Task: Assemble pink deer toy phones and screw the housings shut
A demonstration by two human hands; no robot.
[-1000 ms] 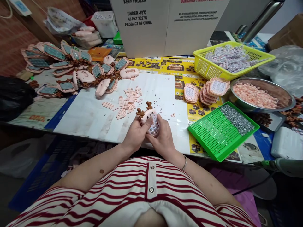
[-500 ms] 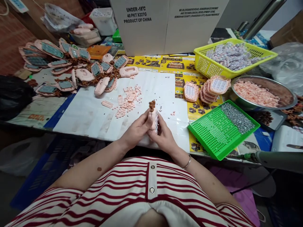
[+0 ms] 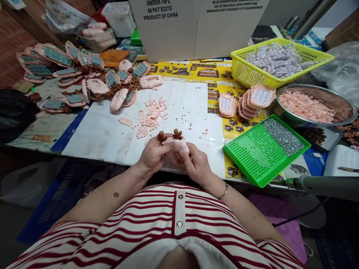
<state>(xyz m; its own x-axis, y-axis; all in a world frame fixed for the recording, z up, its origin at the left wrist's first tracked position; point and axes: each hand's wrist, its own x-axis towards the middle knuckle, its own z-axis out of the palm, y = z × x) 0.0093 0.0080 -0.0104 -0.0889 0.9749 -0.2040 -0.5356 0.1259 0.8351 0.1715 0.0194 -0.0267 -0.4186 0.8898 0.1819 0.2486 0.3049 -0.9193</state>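
Pink antlered toy [image 3: 180,145] in both hands, just above near edge of white sheet [image 3: 95,140]. L hand [image 3: 153,153] & R hand [image 3: 198,162] both closed on it, thumbs on upper surface; fingers beneath partly hidden. Plain pink side up; no lettering seen on it.

Diff: 1.0 s ago face + keypad showed; 0.5 s ago toy edge-on, antlers overlapping. Now turned over, antlers apart.

Beyond: loose pink key pcs [image 3: 150,119] on sheet; green tray [image 3: 245,157] w/ metal screws [image 3: 283,136], to R. Farther: stacked pink panels [image 3: 260,98], steel bowl [image 3: 343,107], yellow basket [image 3: 246,74].

Back: carton [image 3: 172,41], reads "40 PKT X227G", "PRODUCT OF CHINA"; R panel "FUJIAN PROVINCE". Top line cut by frame; "KEEP FROZEN" was visible 1.0 s ago, now out of view.
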